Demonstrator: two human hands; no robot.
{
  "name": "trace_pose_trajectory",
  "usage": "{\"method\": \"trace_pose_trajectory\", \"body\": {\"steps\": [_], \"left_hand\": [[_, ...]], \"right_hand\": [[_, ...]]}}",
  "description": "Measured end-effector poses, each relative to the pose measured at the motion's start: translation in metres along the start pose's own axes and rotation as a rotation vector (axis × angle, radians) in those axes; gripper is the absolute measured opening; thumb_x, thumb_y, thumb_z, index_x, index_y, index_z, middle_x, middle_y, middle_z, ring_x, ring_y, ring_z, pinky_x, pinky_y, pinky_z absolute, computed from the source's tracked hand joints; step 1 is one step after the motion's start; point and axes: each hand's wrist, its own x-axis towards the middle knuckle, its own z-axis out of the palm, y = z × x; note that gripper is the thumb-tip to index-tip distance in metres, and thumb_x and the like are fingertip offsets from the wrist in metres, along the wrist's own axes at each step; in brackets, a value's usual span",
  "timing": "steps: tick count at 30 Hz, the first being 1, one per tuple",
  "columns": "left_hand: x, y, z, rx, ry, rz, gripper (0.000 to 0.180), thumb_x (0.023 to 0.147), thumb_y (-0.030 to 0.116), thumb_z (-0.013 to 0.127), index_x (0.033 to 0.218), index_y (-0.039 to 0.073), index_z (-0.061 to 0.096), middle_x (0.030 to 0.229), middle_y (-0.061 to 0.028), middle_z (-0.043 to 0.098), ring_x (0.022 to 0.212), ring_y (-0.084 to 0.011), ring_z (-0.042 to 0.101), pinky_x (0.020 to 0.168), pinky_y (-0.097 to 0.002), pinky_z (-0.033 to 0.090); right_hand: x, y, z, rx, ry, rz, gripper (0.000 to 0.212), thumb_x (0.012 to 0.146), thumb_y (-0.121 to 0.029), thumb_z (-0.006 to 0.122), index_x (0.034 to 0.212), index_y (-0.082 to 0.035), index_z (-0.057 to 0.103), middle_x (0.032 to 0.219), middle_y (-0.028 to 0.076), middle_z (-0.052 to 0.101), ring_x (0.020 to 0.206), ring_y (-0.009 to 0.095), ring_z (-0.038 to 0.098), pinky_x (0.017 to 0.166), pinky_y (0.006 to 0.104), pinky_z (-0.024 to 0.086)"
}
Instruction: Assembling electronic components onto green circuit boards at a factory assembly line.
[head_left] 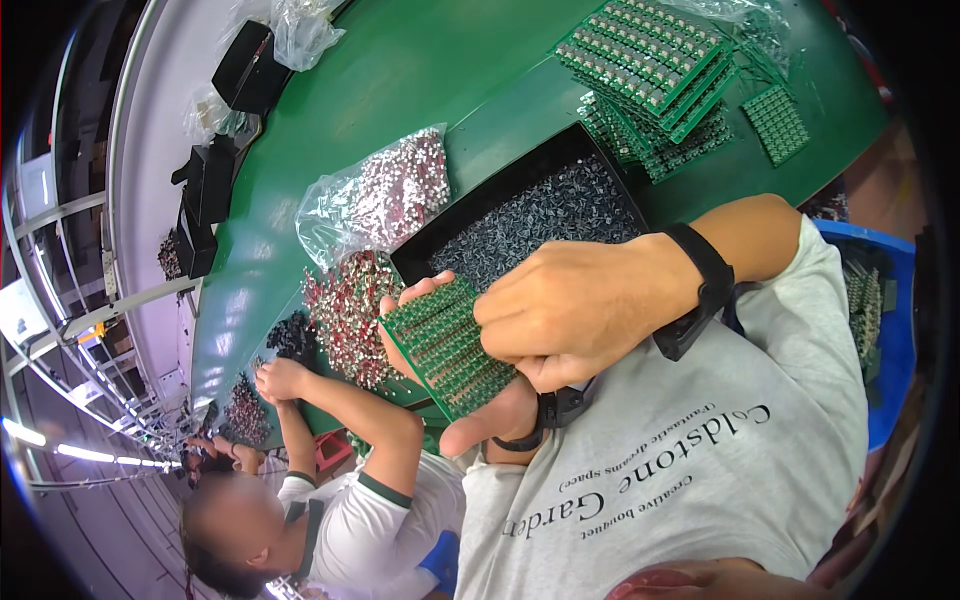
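left hand [503, 411] pinches a tilted green circuit board [444, 352], densely rowed, between fingers and thumb; right hand [560, 310] curls over it, fingertips hidden, grip unclear.

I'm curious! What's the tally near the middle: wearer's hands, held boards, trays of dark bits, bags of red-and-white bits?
Hands: 2 (left hand, right hand)
Held board: 1
Black tray of dark bits: 1
Clear bag of red-and-white bits: 1
Total: 5

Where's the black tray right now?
Head view, just above centre: the black tray is on the green table, between the clear bag and stacked circuit boards.
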Motion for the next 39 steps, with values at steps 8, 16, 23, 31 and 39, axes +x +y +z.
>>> {"method": "trace_pose_trajectory", "body": {"steps": [8,16,23,31,39], "left_hand": [[0.002,0.021,0.007,0.165,-0.039,-0.134,0.138,0.062,0.101,0.036,0.147,-0.007,0.025,0.130,-0.0235,0.050,0.119,-0.0336,0.052,0.107,-0.0493,0.040],[0.002,0.015,0.011,0.057,-0.006,-0.157,0.146,0.056,0.102,0.039,0.153,-0.004,0.016,0.128,-0.0211,0.050,0.117,-0.0331,0.052,0.105,-0.0471,0.040],[0.005,0.032,0.010,0.176,-0.087,-0.238,0.149,0.054,0.101,0.044,0.155,-0.003,0.010,0.131,-0.0212,0.048,0.118,-0.0331,0.052,0.104,-0.0470,0.040],[0.002,0.024,0.015,0.127,-0.013,-0.140,0.147,0.054,0.100,0.046,0.158,0.003,0.007,0.136,-0.0247,0.045,0.120,-0.0338,0.051,0.105,-0.0461,0.039],[0.012,0.002,-0.022,-0.007,-0.317,0.032,0.134,0.069,0.068,0.079,0.158,0.002,0.003,0.137,-0.0270,0.044,0.124,-0.0357,0.050,0.108,-0.0487,0.036]], "right_hand": [[0.002,-0.002,0.000,-0.009,0.022,-0.007,0.019,0.071,-0.014,0.071,0.074,-0.004,0.055,0.075,0.009,0.051,0.073,0.029,0.058,0.059,0.0381,0.052],[0.002,0.002,-0.006,0.036,0.020,0.031,0.020,0.070,-0.012,0.072,0.073,-0.004,0.054,0.073,0.010,0.051,0.072,0.029,0.058,0.059,0.0382,0.052],[0.001,-0.004,-0.004,0.040,0.031,0.021,0.020,0.072,-0.012,0.073,0.079,-0.003,0.058,0.075,0.009,0.052,0.071,0.030,0.058,0.061,0.0386,0.053],[0.001,-0.005,0.002,0.010,0.032,0.054,0.017,0.075,-0.014,0.073,0.082,-0.003,0.061,0.079,0.009,0.054,0.076,0.029,0.061,0.068,0.0392,0.056],[0.003,0.002,-0.017,0.107,-0.014,-0.007,0.019,0.075,-0.013,0.074,0.084,-0.002,0.061,0.080,0.010,0.054,0.075,0.030,0.060,0.064,0.0409,0.052]]}}
